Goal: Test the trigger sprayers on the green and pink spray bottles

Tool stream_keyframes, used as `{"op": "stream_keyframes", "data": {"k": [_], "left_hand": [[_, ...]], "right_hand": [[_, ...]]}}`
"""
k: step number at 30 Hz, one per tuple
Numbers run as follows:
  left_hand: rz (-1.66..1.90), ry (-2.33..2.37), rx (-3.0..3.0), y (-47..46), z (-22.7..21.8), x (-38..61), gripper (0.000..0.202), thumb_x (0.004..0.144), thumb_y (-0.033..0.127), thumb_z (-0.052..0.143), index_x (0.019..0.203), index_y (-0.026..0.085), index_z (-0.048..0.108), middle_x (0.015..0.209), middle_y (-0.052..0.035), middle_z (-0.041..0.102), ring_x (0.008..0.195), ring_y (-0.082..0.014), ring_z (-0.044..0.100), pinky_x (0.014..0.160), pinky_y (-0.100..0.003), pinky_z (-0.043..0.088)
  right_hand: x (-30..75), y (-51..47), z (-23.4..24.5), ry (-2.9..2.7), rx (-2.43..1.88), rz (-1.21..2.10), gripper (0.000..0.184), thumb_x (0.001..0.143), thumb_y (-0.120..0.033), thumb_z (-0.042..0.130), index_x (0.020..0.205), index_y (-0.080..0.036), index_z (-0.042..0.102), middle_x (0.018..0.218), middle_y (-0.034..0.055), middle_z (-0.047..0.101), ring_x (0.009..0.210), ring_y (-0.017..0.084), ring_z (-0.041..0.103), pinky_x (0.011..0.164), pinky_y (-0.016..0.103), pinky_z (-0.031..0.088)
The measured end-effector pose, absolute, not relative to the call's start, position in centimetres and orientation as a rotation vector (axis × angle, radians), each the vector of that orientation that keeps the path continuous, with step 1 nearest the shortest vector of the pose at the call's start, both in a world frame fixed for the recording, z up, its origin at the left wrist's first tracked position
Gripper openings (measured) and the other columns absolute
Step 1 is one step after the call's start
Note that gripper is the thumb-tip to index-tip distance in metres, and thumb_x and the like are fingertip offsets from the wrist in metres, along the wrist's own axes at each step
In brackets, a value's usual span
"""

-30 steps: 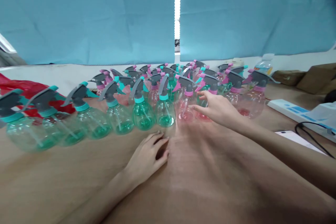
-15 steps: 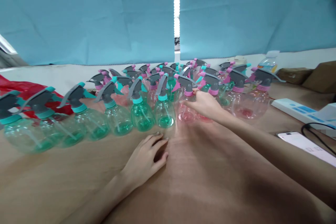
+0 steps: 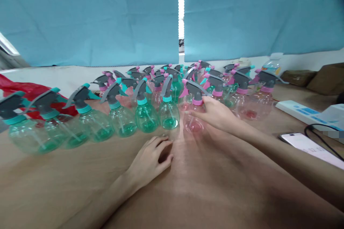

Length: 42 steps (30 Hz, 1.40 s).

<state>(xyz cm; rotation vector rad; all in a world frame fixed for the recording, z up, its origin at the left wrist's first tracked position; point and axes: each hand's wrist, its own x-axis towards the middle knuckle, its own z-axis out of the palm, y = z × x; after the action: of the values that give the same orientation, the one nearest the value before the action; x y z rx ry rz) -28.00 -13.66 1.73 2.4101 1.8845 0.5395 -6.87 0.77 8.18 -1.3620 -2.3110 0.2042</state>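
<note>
My right hand (image 3: 216,112) is closed round a pink spray bottle (image 3: 194,123), thumb across its near side; the fingers behind it are hidden. This bottle has a grey trigger head and a pink collar, and stands upright or nearly so. Palm down on the tabletop, my left hand (image 3: 150,159) rests with fingers loosely bent and apart, holding nothing. Just beyond its fingertips stands a green spray bottle (image 3: 168,116) with a turquoise collar. A row of similar green bottles (image 3: 100,128) runs off to the left.
More pink and green spray bottles crowd behind, with a pink bottle (image 3: 252,109) at right. Further right are a white power strip (image 3: 298,112), a phone (image 3: 306,145), a black cable (image 3: 309,132) and brown boxes (image 3: 326,82). Red plastic (image 3: 29,91) lies at left; blue sheeting (image 3: 88,18) hangs behind.
My right hand has drawn the pink spray bottle toward me and slightly right, out from its neighbours. My left hand has stayed in place.
</note>
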Motion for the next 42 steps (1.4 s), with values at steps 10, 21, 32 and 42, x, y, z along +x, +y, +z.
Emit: {"op": "stream_keyframes", "data": {"k": [10, 21, 32, 42], "left_hand": [[0.808, 1.825, 2.092, -14.0, 2.7, -25.9, 0.033, 0.093, 0.035, 0.051, 0.124, 0.022, 0.051, 0.127, -0.0079, 0.061, 0.117, -0.0258, 0.057, 0.101, -0.047, 0.046], [1.230, 1.487, 2.022, -13.4, 6.3, -18.9, 0.090, 0.077, 0.042, 0.068, 0.149, 0.022, 0.018, 0.155, -0.0132, 0.032, 0.141, -0.0326, 0.032, 0.113, -0.055, 0.034], [1.213, 1.566, 1.939, -12.0, 8.5, -16.9, 0.078, 0.077, 0.036, 0.070, 0.143, 0.020, 0.033, 0.144, -0.0117, 0.045, 0.134, -0.0295, 0.042, 0.109, -0.049, 0.037], [1.287, 1.407, 1.851, -11.7, 9.6, -17.3, 0.033, 0.081, 0.020, 0.054, 0.113, 0.019, 0.046, 0.091, -0.0006, 0.056, 0.077, -0.0167, 0.057, 0.076, -0.035, 0.048]], "right_hand": [[-2.9, -4.7, 7.1, -2.350, -1.327, 0.084, 0.053, 0.080, -0.074, 0.050, 0.100, -0.027, 0.063, 0.107, 0.0101, 0.065, 0.099, 0.036, 0.061, 0.060, 0.038, 0.048], [-1.1, -7.4, 6.6, -2.403, -1.005, 0.437, 0.028, 0.085, -0.048, 0.060, 0.098, -0.023, 0.062, 0.099, 0.0084, 0.069, 0.087, 0.029, 0.066, 0.067, 0.035, 0.048], [-0.8, -8.7, 5.1, -2.326, -0.794, 0.554, 0.037, 0.091, -0.047, 0.053, 0.120, -0.023, 0.051, 0.118, 0.0113, 0.061, 0.110, 0.031, 0.058, 0.093, 0.049, 0.047], [-2.1, -9.1, 0.3, -2.249, -0.689, 0.706, 0.090, 0.079, -0.067, 0.062, 0.143, -0.025, 0.014, 0.131, 0.0178, 0.050, 0.113, 0.037, 0.056, 0.086, 0.057, 0.050]]}}
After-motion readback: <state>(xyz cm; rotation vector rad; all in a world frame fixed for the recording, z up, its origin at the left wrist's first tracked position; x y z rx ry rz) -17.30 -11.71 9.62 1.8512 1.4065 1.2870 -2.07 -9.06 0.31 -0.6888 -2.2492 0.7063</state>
